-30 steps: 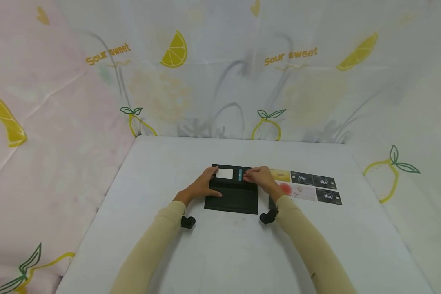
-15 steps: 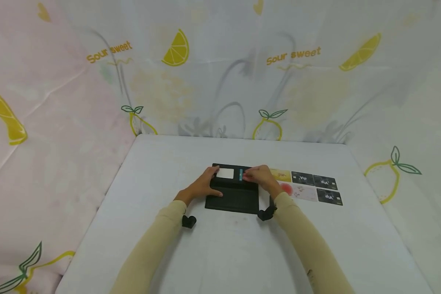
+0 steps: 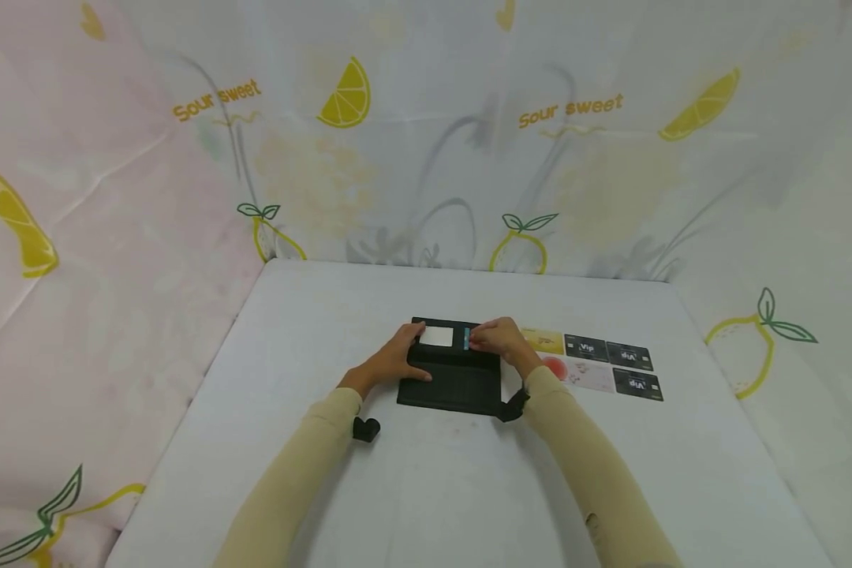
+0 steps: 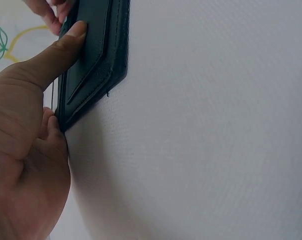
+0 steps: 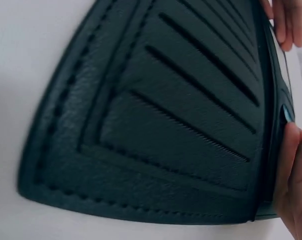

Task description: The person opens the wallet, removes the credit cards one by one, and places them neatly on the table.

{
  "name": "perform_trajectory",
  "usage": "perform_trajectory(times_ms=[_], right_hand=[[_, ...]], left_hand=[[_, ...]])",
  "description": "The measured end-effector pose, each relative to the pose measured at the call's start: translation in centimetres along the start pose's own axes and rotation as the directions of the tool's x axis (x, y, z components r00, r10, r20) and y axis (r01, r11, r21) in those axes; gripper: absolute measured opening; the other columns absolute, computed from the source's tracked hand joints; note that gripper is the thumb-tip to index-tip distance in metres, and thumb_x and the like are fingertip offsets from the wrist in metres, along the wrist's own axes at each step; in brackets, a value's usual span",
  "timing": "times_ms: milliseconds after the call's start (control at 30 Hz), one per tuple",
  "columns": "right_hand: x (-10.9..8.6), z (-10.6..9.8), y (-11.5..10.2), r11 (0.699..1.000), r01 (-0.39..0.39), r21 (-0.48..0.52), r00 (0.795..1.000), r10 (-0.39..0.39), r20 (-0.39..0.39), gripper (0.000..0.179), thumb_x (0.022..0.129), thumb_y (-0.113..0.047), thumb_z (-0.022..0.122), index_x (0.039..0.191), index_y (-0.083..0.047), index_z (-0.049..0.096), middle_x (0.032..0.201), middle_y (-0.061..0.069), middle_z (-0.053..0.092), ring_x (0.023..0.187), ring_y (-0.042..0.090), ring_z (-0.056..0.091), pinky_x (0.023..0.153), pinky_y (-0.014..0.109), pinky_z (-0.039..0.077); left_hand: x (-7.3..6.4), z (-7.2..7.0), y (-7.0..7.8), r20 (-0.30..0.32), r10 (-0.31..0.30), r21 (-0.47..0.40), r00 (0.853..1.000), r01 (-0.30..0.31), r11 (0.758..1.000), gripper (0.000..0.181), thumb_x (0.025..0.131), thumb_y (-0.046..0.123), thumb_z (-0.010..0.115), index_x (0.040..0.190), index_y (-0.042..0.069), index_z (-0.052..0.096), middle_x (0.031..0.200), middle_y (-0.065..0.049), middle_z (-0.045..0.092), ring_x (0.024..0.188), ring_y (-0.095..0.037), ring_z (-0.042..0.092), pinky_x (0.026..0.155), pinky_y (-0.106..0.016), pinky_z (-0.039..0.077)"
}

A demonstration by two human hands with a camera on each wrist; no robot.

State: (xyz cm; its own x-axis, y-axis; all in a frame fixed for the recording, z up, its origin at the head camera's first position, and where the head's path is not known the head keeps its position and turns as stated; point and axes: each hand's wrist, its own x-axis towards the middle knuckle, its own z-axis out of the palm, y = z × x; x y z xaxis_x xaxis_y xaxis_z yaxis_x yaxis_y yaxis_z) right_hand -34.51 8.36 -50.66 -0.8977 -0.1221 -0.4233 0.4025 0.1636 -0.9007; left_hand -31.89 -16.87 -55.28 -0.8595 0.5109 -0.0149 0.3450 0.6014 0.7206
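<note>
A dark wallet (image 3: 449, 385) lies unfolded on the white table, its stitched card slots facing up in the right wrist view. My left hand (image 3: 390, 359) grips its left side, the thumb lying across the inner face and the fingers at the outer edge. A narrow blue strip of a card (image 3: 466, 339) shows in the wallet's far half. My right hand (image 3: 500, 339) pinches this blue card at its right side, with fingertips right at the slot. Left of it, a white panel (image 3: 436, 336) shows in the same half. Most of the blue card is hidden.
To the right of the wallet several cards lie in two rows: a yellow card (image 3: 543, 341), black Vip cards (image 3: 586, 348) and a pink floral card (image 3: 589, 374). A lemon-print cloth (image 3: 426, 142) stands behind the table (image 3: 426, 489).
Both hands stay at the wallet. The right wrist has turned slightly, its black wrist mount shifting left toward the wallet's near corner. The blue strip looks a little narrower.
</note>
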Motion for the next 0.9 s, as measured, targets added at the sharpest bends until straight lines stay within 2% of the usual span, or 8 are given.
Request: perform_trajectory(times_ms=[200,367,633,900], right_hand=[[0.1,0.0,-0.4,0.998,-0.036,-0.045,0.999,0.035,-0.021,0.025,0.095,0.002,0.059,0.117,0.013,0.061,0.097,0.017,0.068,0.074,0.014,0.067,0.065,0.019,0.057],[0.0,0.0,-0.7,0.997,-0.056,-0.048,0.998,0.055,-0.008,0.028,0.095,0.001,0.059,0.120,0.013,0.060,0.100,0.018,0.067,0.073,0.014,0.066,0.067,0.021,0.058],[0.4,0.7,-0.7,0.999,-0.029,-0.036,1.000,0.029,-0.007,0.028,0.091,0.006,0.062,0.116,0.018,0.058,0.086,0.015,0.068,0.062,0.012,0.065,0.061,0.024,0.059],[0.6,1.1,-0.5,0.990,0.038,-0.137,0.997,-0.047,-0.058,0.018,0.088,0.003,0.067,0.101,0.015,0.065,0.075,0.011,0.068,0.057,0.012,0.065,0.056,0.021,0.057]], left_hand=[[-0.1,0.0,0.3,0.004,-0.005,0.003,1.000,0.005,1.000,0.113,0.073,0.031,0.088,0.155,0.006,0.016,0.153,-0.014,0.025,0.136,-0.027,0.038,0.114,-0.034,0.032],[-0.1,0.0,0.4,0.010,-0.014,0.004,1.000,0.014,1.000,0.112,0.074,0.032,0.087,0.156,0.006,0.015,0.154,-0.013,0.024,0.137,-0.026,0.036,0.114,-0.033,0.031],[-0.4,-0.2,0.6,0.014,-0.027,-0.001,1.000,0.027,1.000,0.113,0.074,0.032,0.087,0.156,0.006,0.015,0.154,-0.013,0.024,0.137,-0.027,0.037,0.115,-0.034,0.031],[-0.4,-0.2,0.5,0.007,-0.030,-0.006,1.000,0.030,1.000,0.111,0.075,0.032,0.087,0.156,0.007,0.015,0.153,-0.012,0.025,0.137,-0.026,0.036,0.114,-0.034,0.031]])
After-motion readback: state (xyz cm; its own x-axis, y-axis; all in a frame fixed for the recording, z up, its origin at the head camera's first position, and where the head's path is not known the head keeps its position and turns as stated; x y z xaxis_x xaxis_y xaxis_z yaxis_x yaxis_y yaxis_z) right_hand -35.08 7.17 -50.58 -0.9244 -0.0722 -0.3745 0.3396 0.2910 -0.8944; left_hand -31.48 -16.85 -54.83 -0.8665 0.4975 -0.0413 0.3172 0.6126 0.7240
